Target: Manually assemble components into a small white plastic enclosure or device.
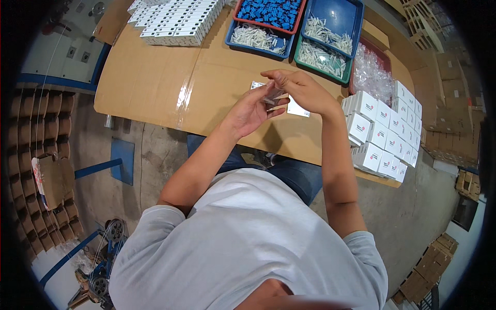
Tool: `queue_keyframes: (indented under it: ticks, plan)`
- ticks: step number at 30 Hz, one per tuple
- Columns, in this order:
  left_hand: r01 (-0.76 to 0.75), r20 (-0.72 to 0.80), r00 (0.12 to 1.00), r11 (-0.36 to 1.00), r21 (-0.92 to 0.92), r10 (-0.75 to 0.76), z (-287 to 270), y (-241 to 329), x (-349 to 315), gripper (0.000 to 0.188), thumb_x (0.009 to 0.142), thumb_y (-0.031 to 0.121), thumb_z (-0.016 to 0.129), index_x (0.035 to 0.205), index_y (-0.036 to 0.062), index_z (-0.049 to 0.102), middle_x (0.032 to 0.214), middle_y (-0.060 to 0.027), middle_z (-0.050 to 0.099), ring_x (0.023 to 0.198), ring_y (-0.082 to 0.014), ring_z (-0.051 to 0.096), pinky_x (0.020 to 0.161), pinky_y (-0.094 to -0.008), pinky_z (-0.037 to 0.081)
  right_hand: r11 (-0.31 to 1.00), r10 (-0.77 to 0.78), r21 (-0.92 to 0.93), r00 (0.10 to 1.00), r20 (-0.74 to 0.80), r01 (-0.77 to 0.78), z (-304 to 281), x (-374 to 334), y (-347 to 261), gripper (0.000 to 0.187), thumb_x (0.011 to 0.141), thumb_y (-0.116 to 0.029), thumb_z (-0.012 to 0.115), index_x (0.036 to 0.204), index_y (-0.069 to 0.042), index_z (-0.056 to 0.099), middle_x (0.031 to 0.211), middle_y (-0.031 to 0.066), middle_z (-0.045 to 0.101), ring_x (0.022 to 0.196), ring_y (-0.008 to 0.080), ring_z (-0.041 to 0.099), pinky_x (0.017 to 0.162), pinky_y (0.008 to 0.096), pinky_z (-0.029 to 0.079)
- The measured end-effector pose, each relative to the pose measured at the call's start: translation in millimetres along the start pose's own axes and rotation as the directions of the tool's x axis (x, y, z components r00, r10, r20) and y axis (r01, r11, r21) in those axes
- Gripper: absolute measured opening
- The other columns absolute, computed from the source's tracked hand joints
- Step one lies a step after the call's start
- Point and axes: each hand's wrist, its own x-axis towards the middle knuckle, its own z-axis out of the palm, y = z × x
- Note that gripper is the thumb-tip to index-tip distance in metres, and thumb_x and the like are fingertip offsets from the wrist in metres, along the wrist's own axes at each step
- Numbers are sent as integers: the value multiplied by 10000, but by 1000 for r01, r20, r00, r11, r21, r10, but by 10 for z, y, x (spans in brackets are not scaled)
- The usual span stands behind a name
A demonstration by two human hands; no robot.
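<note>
Over the table's near middle, my two hands meet at a small clear plastic bag (273, 95), partly hidden by the fingers. My left hand (249, 111) holds it from below and the left, palm turned up and fingers curled. From the right, my right hand (304, 89) reaches over with thumb and fingers closed at the bag's upper part. What the bag contains is too small to tell for sure. Beneath the hands lies a flat white box (298, 109) on the cardboard-covered table (150, 88), its middle covered by my hands.
At the back are a red tray (237, 15) of blue pieces and blue (228, 39) and green (296, 58) trays of small white pieces. Clear bags (369, 72) fill a tray at right. White boxes are stacked at near right (380, 132) and far left (173, 23).
</note>
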Motion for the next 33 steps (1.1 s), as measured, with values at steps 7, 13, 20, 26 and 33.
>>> queue_keyframes:
  ticks: [7, 13, 20, 26, 33]
  plan:
    - [15, -7, 1000, 1000, -21, -15, -34, 12, 8, 376, 1034, 389, 573, 1314, 142, 616, 1267, -40, 673, 1202, -234, 630, 1040, -413, 487, 999, -2, 35, 1000, -15, 3, 10, -6, -74, 567, 1091, -441, 441, 1147, 57, 707, 1224, 189, 679, 1156, 222, 628, 940, 323, 522]
    - [24, 20, 1000, 999, -45, -23, -56, -8, 17, 391, 1036, 385, 571, 1333, 133, 598, 1279, -43, 666, 1214, -236, 622, 1055, -421, 483, 992, 88, 85, 996, 30, -91, 37, 8, -49, 559, 1089, -428, 450, 1110, 65, 714, 1307, 202, 638, 1239, 282, 589, 976, 347, 514]
    - [40, 62, 997, 995, -88, -35, -242, -66, 88, 400, 1055, 385, 538, 1365, 135, 576, 1301, -43, 652, 1210, -255, 623, 1043, -410, 489, 998, 44, 44, 998, -36, -43, 30, 21, 27, 525, 1090, -398, 466, 1141, 69, 701, 1325, 190, 637, 1171, 255, 625, 944, 341, 524]
    - [246, 301, 937, 945, -217, -175, -1080, -448, 181, 482, 1058, 362, 531, 1437, 64, 520, 1332, -94, 642, 1211, -243, 616, 1042, -427, 484, 987, 93, -98, 951, -295, -127, -373, 14, 418, 341, 1022, -298, 630, 1121, 18, 711, 1100, 138, 736, 971, 186, 685, 883, 329, 532]
    - [427, 336, 884, 854, -298, -325, -1576, -719, 153, 512, 1032, 349, 578, 1425, 25, 518, 1284, -122, 654, 1069, -240, 648, 1048, -433, 477, 898, 107, -241, 715, -691, -368, -1122, 172, 1465, 248, 929, -178, 645, 1114, -31, 721, 1074, 190, 736, 1022, 348, 703, 892, 407, 540]
